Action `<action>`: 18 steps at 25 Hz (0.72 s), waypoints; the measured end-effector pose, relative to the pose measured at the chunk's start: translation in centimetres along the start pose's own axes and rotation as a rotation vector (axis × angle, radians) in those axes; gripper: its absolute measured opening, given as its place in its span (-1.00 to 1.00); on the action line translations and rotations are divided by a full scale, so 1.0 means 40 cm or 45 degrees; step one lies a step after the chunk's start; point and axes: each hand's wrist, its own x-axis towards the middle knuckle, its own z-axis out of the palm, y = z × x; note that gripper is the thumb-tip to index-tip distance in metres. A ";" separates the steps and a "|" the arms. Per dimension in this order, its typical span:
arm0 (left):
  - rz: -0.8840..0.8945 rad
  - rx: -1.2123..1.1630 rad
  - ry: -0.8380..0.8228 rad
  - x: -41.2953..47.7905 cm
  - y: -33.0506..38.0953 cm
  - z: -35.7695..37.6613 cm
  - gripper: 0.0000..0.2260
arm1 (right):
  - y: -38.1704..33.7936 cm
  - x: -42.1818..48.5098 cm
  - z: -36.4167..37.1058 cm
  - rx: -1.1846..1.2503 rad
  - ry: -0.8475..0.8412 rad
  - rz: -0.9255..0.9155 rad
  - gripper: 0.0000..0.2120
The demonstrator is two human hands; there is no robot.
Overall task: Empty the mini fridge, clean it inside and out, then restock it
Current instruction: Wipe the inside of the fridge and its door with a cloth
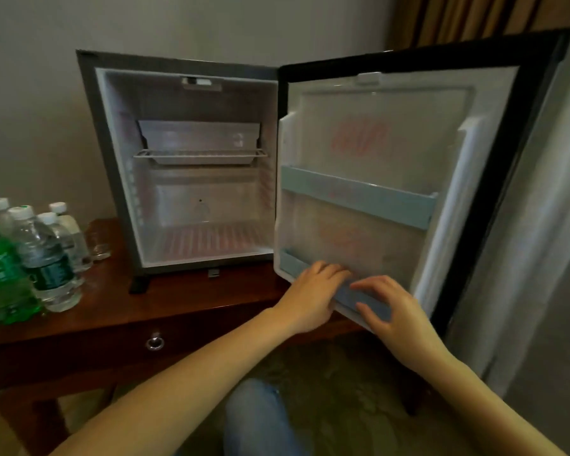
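Note:
The mini fridge (112, 153) stands on a dark wooden table (178, 301), and its inside is bare apart from a wire shelf (199, 154) with a plastic tray on it. The fridge door (481, 153) is swung wide open to the right. A light blue upper rail (359, 195) crosses the door's inner side, and a lower rail (292, 258) runs along the bottom. My left hand (311, 292) has its fingers curled over the lower rail. My right hand (392, 314) holds the same rail further right, fingers above and thumb below.
Several water bottles (43, 258) and a green bottle (0, 268) stand on the table's left end, with a glass (99, 245) behind them. The table has a drawer with a ring pull (154, 342). A pale curtain (540, 241) hangs behind the door. My knee (257, 419) is below.

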 end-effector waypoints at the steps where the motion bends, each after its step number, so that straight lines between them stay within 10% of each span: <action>1: 0.028 0.028 -0.025 0.017 0.010 0.015 -0.51 | 0.005 -0.013 -0.016 0.000 -0.007 -0.002 -0.76; 18: -0.299 0.260 0.019 -0.159 0.031 -0.094 -0.58 | -0.124 -0.137 -0.070 0.376 -0.115 -0.535 -0.78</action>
